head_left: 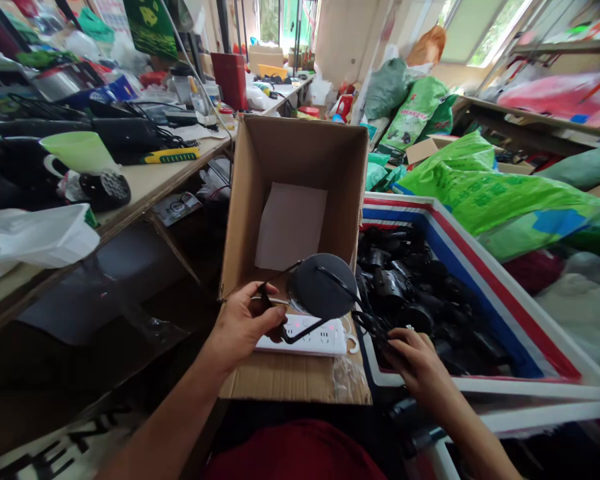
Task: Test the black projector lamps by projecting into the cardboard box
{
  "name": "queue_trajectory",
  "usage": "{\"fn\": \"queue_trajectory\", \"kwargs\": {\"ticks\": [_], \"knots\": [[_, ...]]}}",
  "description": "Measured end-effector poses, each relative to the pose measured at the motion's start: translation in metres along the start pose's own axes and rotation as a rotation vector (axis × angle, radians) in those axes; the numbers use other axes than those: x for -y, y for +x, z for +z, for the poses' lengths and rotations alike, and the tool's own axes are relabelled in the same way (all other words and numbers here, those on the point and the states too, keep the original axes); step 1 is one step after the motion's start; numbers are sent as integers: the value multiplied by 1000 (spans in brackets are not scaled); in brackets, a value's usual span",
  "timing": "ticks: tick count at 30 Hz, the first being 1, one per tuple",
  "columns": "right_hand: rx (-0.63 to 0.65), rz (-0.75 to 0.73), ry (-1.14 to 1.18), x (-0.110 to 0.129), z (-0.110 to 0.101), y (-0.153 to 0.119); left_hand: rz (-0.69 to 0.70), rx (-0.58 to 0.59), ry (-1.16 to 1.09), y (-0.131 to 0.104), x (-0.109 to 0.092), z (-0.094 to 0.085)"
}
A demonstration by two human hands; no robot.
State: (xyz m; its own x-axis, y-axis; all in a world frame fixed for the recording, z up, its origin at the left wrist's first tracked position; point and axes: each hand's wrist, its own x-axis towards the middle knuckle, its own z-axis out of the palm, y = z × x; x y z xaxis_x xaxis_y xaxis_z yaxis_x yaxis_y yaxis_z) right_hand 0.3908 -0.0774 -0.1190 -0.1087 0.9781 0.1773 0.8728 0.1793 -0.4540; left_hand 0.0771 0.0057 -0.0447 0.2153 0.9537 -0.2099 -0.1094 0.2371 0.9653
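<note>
In the head view a dark, round-topped appliance (323, 287) with a black angular handle is held over the front of an open cardboard box (300, 150). I cannot make out its exact kind. My left hand (243, 327) is closed round the handle on its left side. A bundled black cable (373, 325) lies to the right of the appliance, and my right hand (414, 357) is closed on it. Partly hidden beneath the appliance, a white power strip (313, 343) rests on the box's front flap. A pale sheet (293, 227) lies inside the box.
To the right stands a white-rimmed crate (523, 307) full of black appliances. A cluttered workbench (150, 183) on the left bears a pale green cup (80, 152) and a white plastic tray (60, 233). Bright green bags (520, 183) are heaped behind the crate.
</note>
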Motion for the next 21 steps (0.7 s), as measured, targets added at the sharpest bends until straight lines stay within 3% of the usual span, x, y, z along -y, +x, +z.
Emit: {"fn": "queue_trajectory", "kwargs": {"ticks": [5,8,14,21], "knots": [[47,64,286,26,17,25,31,-18,-92,1,-5,-1],[34,25,413,38,35,46,38,-58,-115,3,-2,-3],[87,-78,427,42,62,72,20,-73,-111,6,15,-14],[205,-141,411,38,61,77,7,-62,-145,12,26,-18]]}}
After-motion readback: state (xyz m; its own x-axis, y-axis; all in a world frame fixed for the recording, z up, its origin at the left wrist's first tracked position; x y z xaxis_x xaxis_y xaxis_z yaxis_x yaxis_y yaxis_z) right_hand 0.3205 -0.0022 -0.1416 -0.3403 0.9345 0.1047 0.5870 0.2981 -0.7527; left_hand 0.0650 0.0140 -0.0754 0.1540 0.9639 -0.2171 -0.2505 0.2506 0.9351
